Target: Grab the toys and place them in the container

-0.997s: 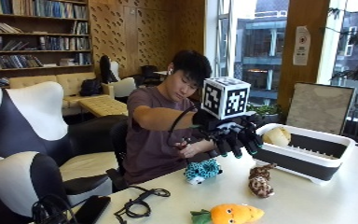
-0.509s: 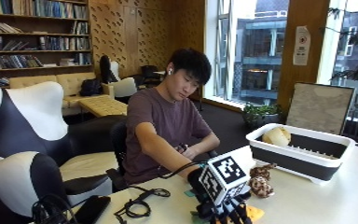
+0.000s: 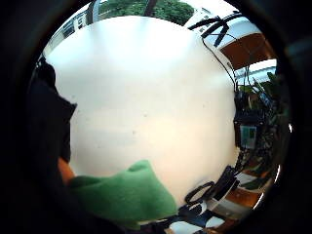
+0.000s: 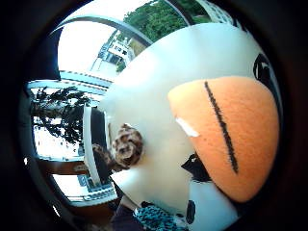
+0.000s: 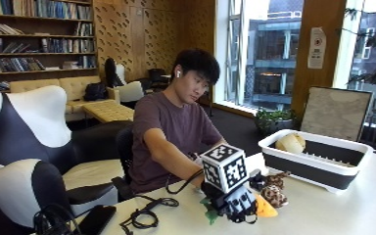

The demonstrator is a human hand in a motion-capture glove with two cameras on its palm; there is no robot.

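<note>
orange carrot plushie [image 5: 265,207] — on the tabletop [image 5: 344,215] under the gloved right hand [image 5: 239,204] | fingers curling onto it, hold not sure | looks soft, light, squishy — grab mid-body | container [image 5: 318,159] near

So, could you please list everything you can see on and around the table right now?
carrot toy: one, orange with green top, on the table under the gloved hand
spotted plush toy: one, brown, on the table beside the container
round toy: one, cream, inside the container
container: one, white rim and dark walls, on the table's far side
table: one, white
cables: a black bundle, near the table's edge
hands: right hand in a black glove, down on the carrot toy; the other is hidden
</note>
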